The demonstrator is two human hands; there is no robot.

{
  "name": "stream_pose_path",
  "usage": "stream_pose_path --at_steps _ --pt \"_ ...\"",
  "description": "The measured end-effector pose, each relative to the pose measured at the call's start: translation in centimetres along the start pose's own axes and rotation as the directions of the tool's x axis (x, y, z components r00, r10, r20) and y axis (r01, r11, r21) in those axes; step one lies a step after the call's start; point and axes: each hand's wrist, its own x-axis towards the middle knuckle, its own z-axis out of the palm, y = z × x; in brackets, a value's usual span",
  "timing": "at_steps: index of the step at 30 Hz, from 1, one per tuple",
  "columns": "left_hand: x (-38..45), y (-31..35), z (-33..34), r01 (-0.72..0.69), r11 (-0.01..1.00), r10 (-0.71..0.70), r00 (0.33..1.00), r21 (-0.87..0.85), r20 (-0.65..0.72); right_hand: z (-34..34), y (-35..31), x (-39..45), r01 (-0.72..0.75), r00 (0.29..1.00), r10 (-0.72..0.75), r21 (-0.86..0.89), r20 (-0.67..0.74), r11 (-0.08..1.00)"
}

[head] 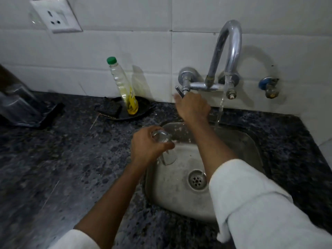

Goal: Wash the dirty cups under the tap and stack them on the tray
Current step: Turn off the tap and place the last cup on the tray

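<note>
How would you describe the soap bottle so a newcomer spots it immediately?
Start at the steel sink; left of it a dark dish sits against the tiled wall. The bottle leans in it: clear, yellow liquid, the only green cap.

Home kitchen: steel sink [239,141], tiled wall [125,49].

A single head-worn wide-angle view looks forward and down from close above the dark tabletop [53,159]. The sink [170,194] lies just below centre, the tap [228,51] at 1 o'clock, the tiled wall [143,51] across 12 o'clock.
</note>
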Motion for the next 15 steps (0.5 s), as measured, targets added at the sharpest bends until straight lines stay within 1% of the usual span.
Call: stream_pose_path --at_steps 1,2,4,6,7,8,9,11,12,13,14,15 --pt "0.0 0.0 -0.3 -0.014 1.0 0.014 1.0 0.006 -0.001 0.6 -0.2 0.5 0.001 1.0 -0.001 0.003 0.003 1.0" --pt "0.1 -0.2 -0.5 -0.022 1.0 0.022 1.0 0.01 -0.003 0.8 -0.4 0.7 -0.018 1.0 0.017 0.049 0.005 0.999" --pt "0.1 -0.5 -1.0 -0.028 1.0 0.028 0.999 0.006 -0.017 1.6 -0.4 1.0 -0.134 0.991 0.129 0.215 0.038 0.967" --pt "0.2 -0.6 -1.3 -0.038 0.999 0.038 0.999 0.015 -0.034 2.1 -0.2 1.3 -0.284 0.957 0.239 0.381 0.163 0.88" --pt "0.3 -0.6 -1.4 -0.037 0.999 0.038 0.999 0.018 -0.034 2.4 0.0 1.6 -0.335 0.94 0.256 0.459 0.227 0.823" --pt "0.4 -0.7 -1.5 -0.038 0.999 0.038 0.999 0.017 -0.031 2.3 0.3 1.5 -0.355 0.93 0.238 0.511 0.281 0.783" --pt "0.6 -0.7 -1.6 -0.04 0.999 0.041 0.999 0.015 -0.03 2.4 0.7 1.1 -0.341 0.93 0.197 0.534 0.309 0.774" --pt "1.0 -0.5 -1.9 -0.048 0.999 0.048 0.998 0.009 -0.036 2.2 1.8 -1.1 -0.241 0.935 0.056 0.51 0.351 0.826" --pt "1.3 -0.4 -2.1 -0.057 0.998 0.058 0.997 0.006 -0.043 2.1 2.6 -2.7 -0.196 0.91 -0.038 0.509 0.414 0.838" --pt "1.5 -0.2 -2.4 -0.073 0.997 0.073 0.996 0.004 -0.049 2.3 3.3 -4.4 -0.162 0.859 -0.155 0.547 0.488 0.821" --pt "1.6 0.1 -2.5 -0.089 0.996 0.089 0.995 0.002 -0.052 2.3 3.7 -6.1 -0.149 0.787 -0.284 0.616 0.547 0.773" --pt "1.6 0.3 -2.6 -0.105 0.994 0.105 0.993 -0.001 -0.045 2.5 4.0 -7.5 -0.144 0.738 -0.38 0.68 0.557 0.719"
